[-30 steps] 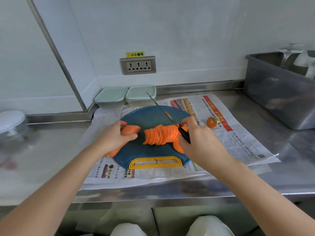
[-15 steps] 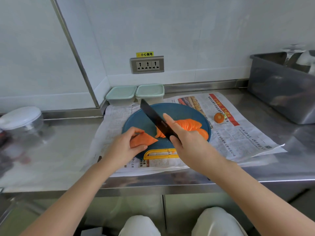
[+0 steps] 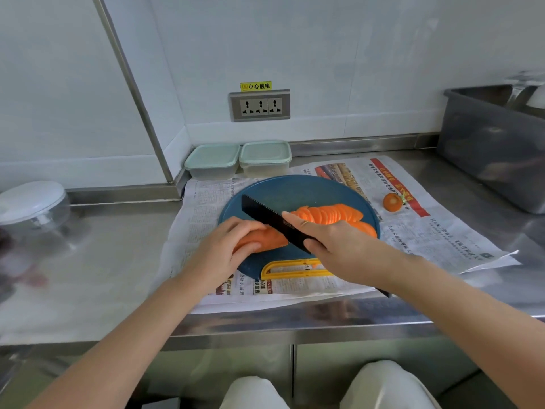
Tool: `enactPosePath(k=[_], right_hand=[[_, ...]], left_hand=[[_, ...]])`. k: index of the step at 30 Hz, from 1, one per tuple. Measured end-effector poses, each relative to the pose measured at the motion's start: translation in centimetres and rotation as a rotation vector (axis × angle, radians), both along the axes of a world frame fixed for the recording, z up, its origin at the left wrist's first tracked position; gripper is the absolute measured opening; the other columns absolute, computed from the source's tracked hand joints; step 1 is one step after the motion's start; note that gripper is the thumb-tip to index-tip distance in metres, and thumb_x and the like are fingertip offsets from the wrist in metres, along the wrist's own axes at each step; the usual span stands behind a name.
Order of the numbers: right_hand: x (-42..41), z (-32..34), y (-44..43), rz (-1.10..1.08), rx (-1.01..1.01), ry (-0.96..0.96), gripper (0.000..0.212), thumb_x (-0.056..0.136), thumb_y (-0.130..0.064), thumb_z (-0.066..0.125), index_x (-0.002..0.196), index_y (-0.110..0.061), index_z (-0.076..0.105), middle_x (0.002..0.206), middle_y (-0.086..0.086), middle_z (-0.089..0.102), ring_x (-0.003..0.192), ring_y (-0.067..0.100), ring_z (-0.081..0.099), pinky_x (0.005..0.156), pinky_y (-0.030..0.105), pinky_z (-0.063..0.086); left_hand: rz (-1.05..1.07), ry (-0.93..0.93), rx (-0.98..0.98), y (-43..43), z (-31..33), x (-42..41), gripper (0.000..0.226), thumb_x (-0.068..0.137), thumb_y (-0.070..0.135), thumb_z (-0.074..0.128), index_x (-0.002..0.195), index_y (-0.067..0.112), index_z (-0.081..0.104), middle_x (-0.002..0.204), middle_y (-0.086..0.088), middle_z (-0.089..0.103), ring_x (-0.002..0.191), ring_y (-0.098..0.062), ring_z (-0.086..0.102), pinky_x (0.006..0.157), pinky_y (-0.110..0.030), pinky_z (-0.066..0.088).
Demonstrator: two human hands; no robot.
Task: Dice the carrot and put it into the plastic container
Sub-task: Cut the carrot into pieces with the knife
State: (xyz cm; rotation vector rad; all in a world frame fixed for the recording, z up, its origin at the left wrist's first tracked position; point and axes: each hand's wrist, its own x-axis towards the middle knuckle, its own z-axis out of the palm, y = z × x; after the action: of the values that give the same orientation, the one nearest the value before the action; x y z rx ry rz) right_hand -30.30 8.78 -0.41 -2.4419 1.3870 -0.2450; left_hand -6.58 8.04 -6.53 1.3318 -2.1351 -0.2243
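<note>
Containers sit lidded at the far edge, contents unclear. Your left hand grips the carrot piece on the board; your right hand grips the knife, slices fanned right.

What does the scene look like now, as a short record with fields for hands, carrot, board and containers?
Left hand: grips the uncut orange carrot piece
Right hand: holds the black-bladed knife, blade beside that piece
Slices: fanned orange carrot rounds on the round blue cutting board
Containers: two pale green plastic containers behind the board, lids on
Stray: orange carrot end on the newspaper
</note>
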Motion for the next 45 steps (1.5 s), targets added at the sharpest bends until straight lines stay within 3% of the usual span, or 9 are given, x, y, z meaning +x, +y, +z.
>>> enactPosePath(k=[3,8,11,14,21,27,31,36,45], right_hand=[[0.5,-0.1,-0.3,-0.001,0.063,-0.023,0.053,0.103,-0.021,0.033,0.15,-0.039,0.015,0.069,0.003,0.056,0.048,0.009,0.042,0.044,0.019,0.035],[0.4,1.3,-0.7,-0.005,0.063,-0.058,0.053,0.103,-0.024,0.034,0.148,-0.046,0.016,0.076,-0.009,0.054,0.056,0.011,0.049,0.052,0.026,0.044],[0.3,2.0,-0.5,0.008,0.015,0.031,0.054,0.103,-0.027,0.032,0.146,-0.052,0.009,0.085,-0.003,0.057,0.06,0.013,0.051,0.058,0.033,0.049],[0.4,2.0,-0.2,0.0,-0.008,0.101,0.056,0.103,-0.028,0.031,0.145,-0.054,0.004,0.079,0.003,0.058,0.058,0.014,0.049,0.058,0.038,0.049],[0.7,1.5,0.3,-0.002,-0.049,0.076,0.056,0.103,-0.026,0.032,0.147,-0.05,0.005,0.063,-0.001,0.047,0.049,0.012,0.04,0.049,0.03,0.037],[0.8,1.5,0.6,-0.001,-0.073,0.091,0.057,0.103,-0.027,0.031,0.146,-0.051,0.002,0.064,-0.003,0.048,0.049,0.012,0.041,0.047,0.026,0.035],[0.8,1.6,0.7,-0.005,-0.056,0.101,0.057,0.104,-0.026,0.031,0.147,-0.049,0.003,0.065,-0.003,0.048,0.049,0.011,0.041,0.047,0.025,0.035],[1.0,2.0,0.4,0.016,-0.026,0.128,0.056,0.104,-0.024,0.031,0.148,-0.045,0.004,0.066,0.001,0.05,0.05,0.01,0.041,0.049,0.028,0.037],[1.4,3.4,-1.0,0.047,0.079,0.122,0.054,0.103,-0.026,0.032,0.148,-0.049,0.012,0.088,-0.005,0.053,0.061,0.013,0.052,0.057,0.028,0.048]], left_hand=[[-0.063,-0.03,-0.077,-0.2,-0.4,0.5,0.034,0.092,0.042,0.048,0.124,0.033,0.053,0.116,0.012,0.048,0.103,-0.001,0.049,0.085,-0.01,0.041],[-0.06,-0.055,-0.179,-0.5,-1.1,0.2,0.029,0.094,0.037,0.048,0.122,0.031,0.052,0.113,0.003,0.053,0.096,-0.011,0.058,0.08,-0.024,0.052],[-0.017,-0.068,-0.193,-0.7,-1.2,0.2,0.03,0.093,0.037,0.047,0.121,0.029,0.056,0.112,0.001,0.055,0.094,-0.013,0.059,0.078,-0.023,0.052],[-0.008,-0.048,-0.178,-0.6,-1.2,0.2,0.033,0.092,0.039,0.046,0.121,0.029,0.058,0.111,0.003,0.055,0.096,-0.011,0.058,0.081,-0.018,0.048],[0.01,-0.043,-0.171,-0.9,-1.3,0.3,0.033,0.094,0.04,0.047,0.123,0.029,0.057,0.111,0.001,0.055,0.097,-0.012,0.057,0.08,-0.013,0.043],[0.016,-0.027,-0.136,-1.0,-1.4,0.3,0.037,0.094,0.043,0.037,0.123,0.03,0.057,0.111,0.002,0.056,0.098,-0.014,0.059,0.08,-0.019,0.049],[0.015,-0.049,-0.108,-1.1,-1.1,0.3,0.033,0.093,0.046,0.036,0.123,0.041,0.048,0.115,0.005,0.056,0.103,-0.01,0.055,0.084,-0.014,0.042],[0.017,-0.087,-0.067,-1.3,-0.9,0.5,0.036,0.089,0.037,0.058,0.124,0.034,0.053,0.117,0.005,0.057,0.107,-0.013,0.054,0.086,-0.022,0.045],[0.05,-0.112,-0.09,-1.2,-0.7,0.1,0.037,0.085,0.029,0.067,0.121,0.03,0.057,0.102,0.0,0.056,0.092,-0.014,0.054,0.075,-0.019,0.039]])
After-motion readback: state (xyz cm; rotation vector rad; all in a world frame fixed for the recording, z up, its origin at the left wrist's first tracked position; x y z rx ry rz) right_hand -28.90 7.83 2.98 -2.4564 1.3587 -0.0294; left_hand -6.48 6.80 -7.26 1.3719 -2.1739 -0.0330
